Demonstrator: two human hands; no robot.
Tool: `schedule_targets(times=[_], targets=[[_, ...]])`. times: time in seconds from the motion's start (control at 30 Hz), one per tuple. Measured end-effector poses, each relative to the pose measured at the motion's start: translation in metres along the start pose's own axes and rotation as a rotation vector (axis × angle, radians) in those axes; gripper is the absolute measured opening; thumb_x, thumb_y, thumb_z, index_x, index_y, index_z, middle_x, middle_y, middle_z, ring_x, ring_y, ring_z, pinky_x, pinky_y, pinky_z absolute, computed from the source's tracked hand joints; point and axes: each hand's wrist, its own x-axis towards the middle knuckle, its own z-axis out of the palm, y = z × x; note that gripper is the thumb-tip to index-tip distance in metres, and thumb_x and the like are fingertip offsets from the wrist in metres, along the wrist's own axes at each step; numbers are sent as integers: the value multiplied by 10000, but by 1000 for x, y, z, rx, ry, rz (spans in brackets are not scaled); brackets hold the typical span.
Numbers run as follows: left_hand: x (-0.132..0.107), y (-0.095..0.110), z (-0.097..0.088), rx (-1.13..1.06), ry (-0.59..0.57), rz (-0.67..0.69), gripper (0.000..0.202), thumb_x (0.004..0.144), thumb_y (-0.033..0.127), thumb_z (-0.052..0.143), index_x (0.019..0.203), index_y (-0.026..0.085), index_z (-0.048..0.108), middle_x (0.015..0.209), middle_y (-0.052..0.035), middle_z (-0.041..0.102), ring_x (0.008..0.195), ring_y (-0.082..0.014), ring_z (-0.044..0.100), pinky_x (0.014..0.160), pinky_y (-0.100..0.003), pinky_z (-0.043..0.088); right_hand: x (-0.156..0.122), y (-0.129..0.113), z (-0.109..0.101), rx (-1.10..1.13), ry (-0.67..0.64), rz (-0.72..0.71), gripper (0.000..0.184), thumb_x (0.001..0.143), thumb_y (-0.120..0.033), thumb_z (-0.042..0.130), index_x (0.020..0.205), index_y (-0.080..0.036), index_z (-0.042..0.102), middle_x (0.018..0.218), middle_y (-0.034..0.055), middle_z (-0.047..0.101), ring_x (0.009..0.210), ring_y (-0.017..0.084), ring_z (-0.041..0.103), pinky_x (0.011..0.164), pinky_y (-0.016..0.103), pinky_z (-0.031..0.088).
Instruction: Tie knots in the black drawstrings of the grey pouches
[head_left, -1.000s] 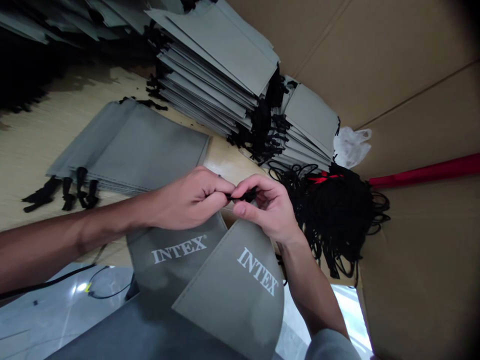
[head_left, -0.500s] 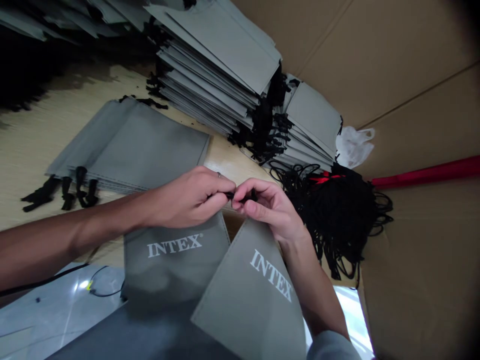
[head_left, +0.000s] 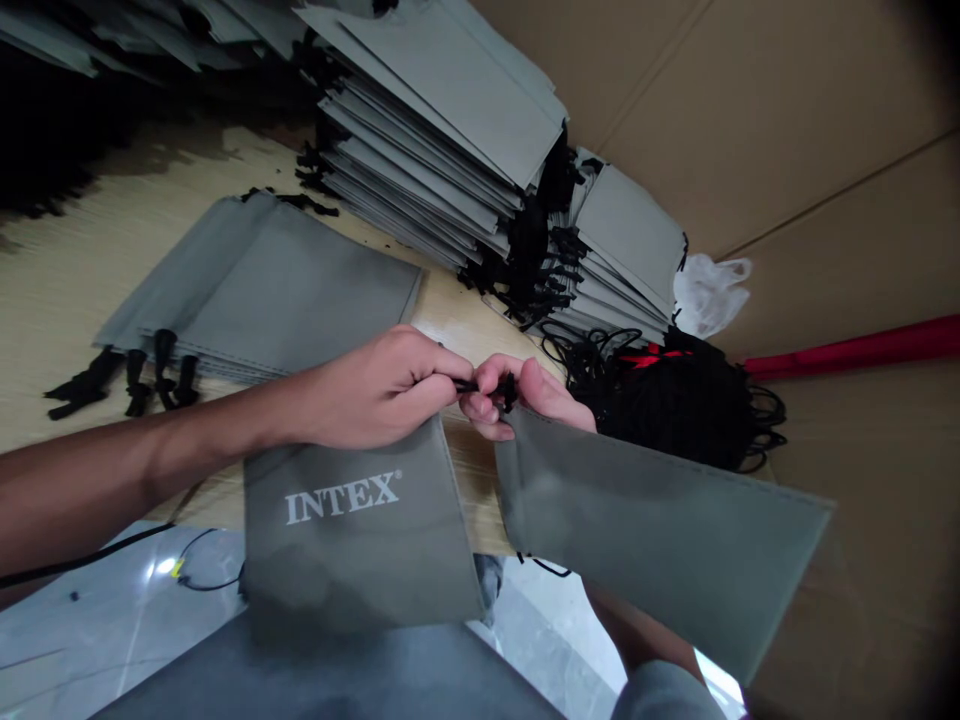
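Observation:
My left hand (head_left: pixel 401 385) is closed, pinching a thin black drawstring (head_left: pixel 465 385) between thumb and forefinger. Just to its right, my right hand (head_left: pixel 551 392) has its fingers curled round the black knotted end (head_left: pixel 508 392) of the same cord, its thumb raised. From my right hand a plain grey fabric pouch (head_left: pixel 652 520) hangs out to the right, a short loop of black cord at its lower edge. Below my left hand lies another grey pouch (head_left: pixel 360 560) with white INTEX lettering; its top is hidden by the hand.
Several grey pouches (head_left: pixel 262 280) lie flat on the wooden table (head_left: pixel 45 290). Tall pouch stacks (head_left: pixel 450 90) and a smaller stack (head_left: pixel 630 230) stand behind. A bundle of black cords (head_left: pixel 675 400), a white plastic bag (head_left: pixel 709 290) and a cardboard wall (head_left: pixel 847 180) are on the right.
The pouch at my right hand has swung out to the right and turned, so its INTEX lettering no longer shows. My right hand has rotated with it, while my left hand keeps its pinch.

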Motion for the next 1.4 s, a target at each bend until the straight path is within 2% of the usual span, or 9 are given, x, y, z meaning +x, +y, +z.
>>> schedule_targets(times=[0.33, 0.47, 0.6, 0.73, 0.87, 0.93, 1.07, 1.27, 1.4], targets=[[-2, 7, -2, -31, -70, 33, 379, 997, 127, 401, 700, 172, 633, 629, 23, 567, 568, -93, 488, 589, -260, 357, -1, 9, 17, -18, 49, -95, 380, 950, -449, 833, 777, -196, 608, 658, -45, 488, 573, 88, 381, 530, 251, 217], [-2, 13, -2, -68, -23, 78, 363, 982, 95, 391, 656, 180, 525, 590, 38, 466, 543, -89, 395, 563, -263, 317, -1, 9, 16, -62, 23, -165, 343, 969, -443, 812, 804, -200, 635, 668, -37, 520, 575, 97, 410, 533, 259, 253], [-1, 8, 4, -14, 11, -18, 301, 974, 124, 417, 693, 184, 507, 598, 53, 373, 552, -86, 362, 555, -250, 303, -2, 3, 6, -265, 110, -255, 301, 972, -480, 805, 881, -220, 684, 733, -28, 581, 613, 111, 478, 570, 269, 373], [1, -1, 6, 57, 45, -183, 282, 971, 158, 428, 697, 185, 490, 616, 52, 433, 573, -85, 411, 560, -243, 316, -4, -6, -4, -724, 251, -377, 271, 892, -404, 895, 1068, -246, 763, 996, 18, 733, 854, 157, 641, 759, 300, 536], [2, -1, 1, 133, 15, -231, 266, 993, 221, 486, 737, 187, 549, 606, 57, 430, 565, -88, 401, 536, -236, 301, -8, -9, -7, -933, 333, -409, 225, 927, -370, 857, 1096, -246, 775, 1008, 18, 769, 898, 167, 695, 775, 303, 570], [2, -2, -1, 139, 10, -212, 258, 1024, 319, 549, 812, 192, 621, 621, 63, 462, 559, -86, 397, 521, -230, 296, -10, -11, -7, -979, 356, -402, 181, 946, -348, 837, 1083, -247, 778, 1012, 18, 780, 906, 171, 709, 795, 313, 578], [2, -8, -1, 117, 34, -155, 274, 1056, 431, 587, 1089, 212, 749, 811, 31, 698, 645, -96, 527, 587, -212, 372, -13, -13, -4, -974, 376, -379, 164, 965, -323, 814, 1102, -248, 764, 1019, 21, 781, 922, 183, 724, 817, 334, 579], [3, -14, 0, 139, 82, -134, 319, 1092, 428, 551, 1093, 198, 772, 776, 30, 707, 646, -96, 543, 607, -212, 374, -13, -14, -2, -954, 387, -391, 166, 984, -310, 793, 1130, -246, 747, 1042, 29, 787, 954, 193, 749, 851, 352, 578], [4, -13, 1, 140, 104, -142, 309, 1084, 421, 561, 1152, 196, 763, 865, 16, 756, 678, -99, 591, 622, -210, 404, -13, -12, -2, -978, 407, -418, 114, 994, -281, 775, 1102, -252, 758, 1047, 21, 787, 929, 182, 745, 841, 345, 574]])
